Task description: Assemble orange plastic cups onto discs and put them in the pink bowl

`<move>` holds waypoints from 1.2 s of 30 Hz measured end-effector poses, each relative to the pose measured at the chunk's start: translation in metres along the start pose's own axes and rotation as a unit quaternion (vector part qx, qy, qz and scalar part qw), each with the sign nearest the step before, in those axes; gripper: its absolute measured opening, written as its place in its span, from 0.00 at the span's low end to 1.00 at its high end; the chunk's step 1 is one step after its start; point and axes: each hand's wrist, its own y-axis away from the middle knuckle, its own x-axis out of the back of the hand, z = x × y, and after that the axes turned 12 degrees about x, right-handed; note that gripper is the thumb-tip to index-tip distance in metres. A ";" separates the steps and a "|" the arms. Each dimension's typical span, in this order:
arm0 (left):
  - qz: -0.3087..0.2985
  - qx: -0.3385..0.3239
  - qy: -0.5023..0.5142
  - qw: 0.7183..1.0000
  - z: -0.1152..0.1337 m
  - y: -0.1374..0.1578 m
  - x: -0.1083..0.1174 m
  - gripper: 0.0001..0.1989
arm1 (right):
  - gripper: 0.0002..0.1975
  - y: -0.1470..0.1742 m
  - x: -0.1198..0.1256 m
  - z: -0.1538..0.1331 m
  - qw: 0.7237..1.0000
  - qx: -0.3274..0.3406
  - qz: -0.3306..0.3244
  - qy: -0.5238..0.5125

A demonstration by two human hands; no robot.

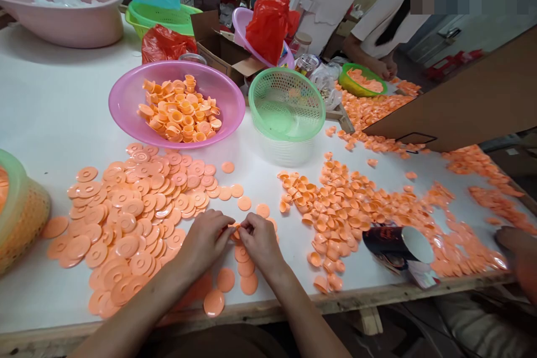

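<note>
My left hand [210, 235] and my right hand [260, 241] meet over the front of the white table, fingers pinched around a small orange plastic piece [235, 231]. The fingertips cover most of it, so I cannot tell whether it is a toy cup or a saucer. To the left of my left hand lies a wide heap of flat orange toy saucers [138, 218]. A few loose saucers [225, 279] lie beneath and between my wrists. Right of my right hand spreads a pile of small orange toy cups [335, 201].
A pink basin [119, 106] contains joined cup-and-saucer pieces; a green colander [289, 131] stands beside it. A dark paper cup [386, 243] lies tipped over among the cups. At far left stands a filled basket [31, 224]. Co-workers' hands [384, 67] show at the back and right edge.
</note>
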 end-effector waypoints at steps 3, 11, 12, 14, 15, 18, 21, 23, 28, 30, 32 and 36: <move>-0.052 0.109 0.050 0.991 0.008 -0.007 -0.005 0.09 | 0.08 0.000 0.000 -0.001 1.000 0.009 -0.005 0.013; -0.029 0.146 0.098 0.984 0.004 -0.001 -0.019 0.10 | 0.08 0.009 -0.016 -0.007 1.000 0.005 0.028 -0.005; -0.030 0.142 0.093 0.985 0.005 0.001 -0.019 0.10 | 0.07 0.009 -0.014 -0.006 1.000 0.007 0.019 -0.024; -0.049 0.156 0.105 0.981 0.007 0.002 -0.017 0.08 | 0.06 0.007 -0.002 0.000 0.997 0.014 -0.007 -0.071; -0.056 0.170 0.122 0.976 0.009 0.000 -0.012 0.08 | 0.05 0.005 0.007 0.004 0.996 0.014 -0.001 -0.085; 0.010 0.181 0.184 0.966 0.021 -0.023 0.029 0.08 | 0.08 -0.003 0.042 0.021 0.992 -0.015 0.127 -0.012; 0.184 0.125 0.227 0.948 0.039 -0.065 0.100 0.06 | 0.10 -0.012 0.067 0.040 0.971 -0.054 0.196 0.125; 0.265 0.113 0.257 0.922 0.048 -0.089 0.140 0.11 | 0.07 -0.015 0.074 0.050 0.969 -0.061 0.178 0.158; 0.178 0.019 0.099 0.979 0.036 -0.065 0.122 0.11 | 0.06 0.005 0.065 0.047 0.982 -0.093 0.160 0.020; 0.046 -0.087 0.004 0.995 0.022 -0.032 0.077 0.08 | 0.07 0.018 0.057 0.038 0.979 -0.134 0.118 -0.096; -0.024 -0.149 -0.081 0.985 0.010 -0.004 0.033 0.11 | 0.06 0.028 0.049 0.028 0.970 -0.157 0.077 -0.169; -0.006 -0.143 -0.141 0.980 -0.002 0.008 -0.009 0.03 | 0.05 0.033 0.037 0.016 0.966 -0.151 0.061 -0.200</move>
